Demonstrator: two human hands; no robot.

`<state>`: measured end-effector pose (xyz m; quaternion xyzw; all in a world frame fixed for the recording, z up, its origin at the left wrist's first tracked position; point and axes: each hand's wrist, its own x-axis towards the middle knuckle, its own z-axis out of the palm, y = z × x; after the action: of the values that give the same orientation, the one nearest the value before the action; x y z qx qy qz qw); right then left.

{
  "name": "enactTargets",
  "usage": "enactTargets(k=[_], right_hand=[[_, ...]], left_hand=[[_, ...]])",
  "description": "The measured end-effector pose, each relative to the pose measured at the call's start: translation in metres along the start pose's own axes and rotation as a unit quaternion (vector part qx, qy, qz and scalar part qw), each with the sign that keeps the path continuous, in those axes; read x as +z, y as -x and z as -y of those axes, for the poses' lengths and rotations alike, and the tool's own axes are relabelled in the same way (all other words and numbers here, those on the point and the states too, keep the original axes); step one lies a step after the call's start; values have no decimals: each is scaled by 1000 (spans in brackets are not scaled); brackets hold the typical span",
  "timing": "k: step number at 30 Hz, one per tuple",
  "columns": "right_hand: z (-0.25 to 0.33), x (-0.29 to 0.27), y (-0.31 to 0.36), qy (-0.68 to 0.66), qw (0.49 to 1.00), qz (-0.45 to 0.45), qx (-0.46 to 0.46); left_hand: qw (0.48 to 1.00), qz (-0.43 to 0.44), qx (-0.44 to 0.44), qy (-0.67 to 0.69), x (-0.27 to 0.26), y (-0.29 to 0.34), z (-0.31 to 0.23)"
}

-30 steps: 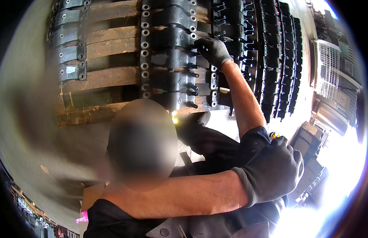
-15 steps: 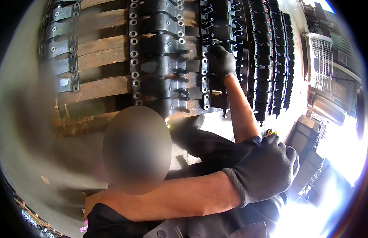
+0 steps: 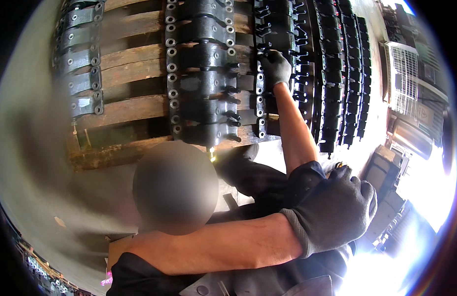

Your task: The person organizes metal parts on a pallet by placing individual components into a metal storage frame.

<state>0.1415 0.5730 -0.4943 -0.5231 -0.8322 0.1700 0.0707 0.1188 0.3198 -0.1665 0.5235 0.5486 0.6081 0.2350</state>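
We see a slatted wooden pallet (image 3: 135,111) on a grey floor (image 3: 100,202), with a white wire cage (image 3: 405,79) well off to its right. Dark metal brackets (image 3: 204,81) run in a row across the pallet's middle; black parts (image 3: 280,34) line up toward its right side. There our right hand (image 3: 275,68) curls over their edge; we cannot tell whether it grips one. Our left hand (image 3: 334,212), half curled below the pallet, hides its palm. A second ago our right hand was beside the brackets' pins.
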Motion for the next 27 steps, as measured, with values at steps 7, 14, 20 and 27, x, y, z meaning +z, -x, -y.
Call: enactTargets(k=[7, 14, 20, 27], right_hand=[[34, 0, 5, -100, 974, 47, -195], [61, 9, -11, -55, 952, 138, -267], [66, 8, -16, -4, 952, 147, -270], [64, 9, -18, 5, 954, 163, -253]], left_hand=[[1000, 28, 13, 3, -3, 0, 1], [997, 42, 65, 11, 8, 0, 6], [997, 62, 42, 13, 2, -2, 6], [998, 36, 43, 18, 3, -2, 6]])
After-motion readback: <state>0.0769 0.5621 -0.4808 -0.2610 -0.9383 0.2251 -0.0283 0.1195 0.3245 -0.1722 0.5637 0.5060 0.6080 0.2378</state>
